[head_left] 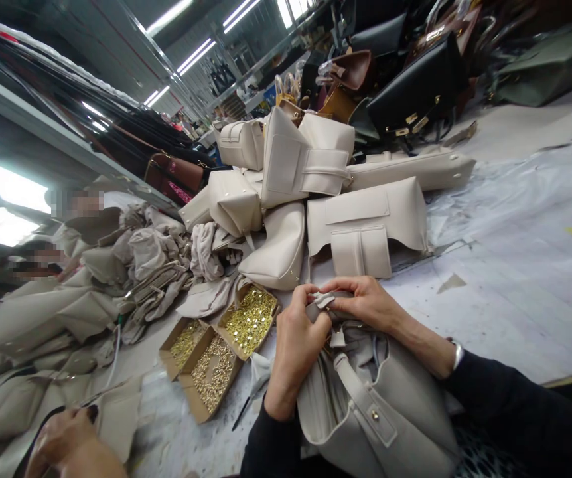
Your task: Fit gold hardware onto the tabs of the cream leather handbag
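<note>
Two bare hands meet over the open mouth of a cream-coloured soft leather handbag (pixel 390 411) that lies at the near edge of the desk (pixel 515 265), against the person's dark sleeves. The left hand (pixel 298 338) is curled nearly closed, its fingers wrapped round the bag's upper rim and a small folded cream leather tab (pixel 323 299). The right hand (pixel 365 302) is also closed to a pinch, thumb and fingertips gripping the same tab from the other side, so both hands touch each other and the tab. A flat strap with a small gold stud (pixel 375 415) runs down the front of the handbag. Just left of the handbag stand three open brown cardboard boxes filled with small gold metal fittings (pixel 219 348), set side by side and touching. Beyond the handbag, further up the desk, rises a heap of finished cream leather bags (pixel 316 192), stacked loosely on one another. Left of the handbag, past the boxes, lies a crumpled pile of beige fabric and leather pieces (pixel 117 279). Behind the heap, far from the handbag, stand black and brown leather bags with gold clasps (pixel 410 86). At the lower left, well apart from the handbag, another person's hand (pixel 67 435) rests on a cream leather piece.
</note>
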Action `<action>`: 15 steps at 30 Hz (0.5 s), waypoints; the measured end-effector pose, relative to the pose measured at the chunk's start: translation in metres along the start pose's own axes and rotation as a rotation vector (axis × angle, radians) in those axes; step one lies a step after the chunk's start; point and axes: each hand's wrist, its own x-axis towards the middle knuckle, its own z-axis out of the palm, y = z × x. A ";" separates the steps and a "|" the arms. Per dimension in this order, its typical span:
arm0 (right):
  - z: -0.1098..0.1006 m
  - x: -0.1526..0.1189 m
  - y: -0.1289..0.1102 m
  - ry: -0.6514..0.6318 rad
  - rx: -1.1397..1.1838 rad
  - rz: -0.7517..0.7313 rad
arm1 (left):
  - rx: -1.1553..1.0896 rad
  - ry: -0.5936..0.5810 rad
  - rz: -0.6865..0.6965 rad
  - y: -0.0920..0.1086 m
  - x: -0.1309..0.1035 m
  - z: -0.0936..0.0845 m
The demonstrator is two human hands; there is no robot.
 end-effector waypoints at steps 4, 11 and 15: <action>-0.006 0.000 0.001 -0.105 0.120 -0.031 | -0.096 -0.024 -0.011 -0.003 0.002 0.002; -0.009 -0.007 -0.005 0.036 -0.077 -0.052 | -0.329 -0.055 -0.049 -0.008 0.007 0.001; -0.011 -0.010 -0.006 0.047 -0.098 -0.015 | -0.470 -0.078 -0.092 -0.011 0.007 0.000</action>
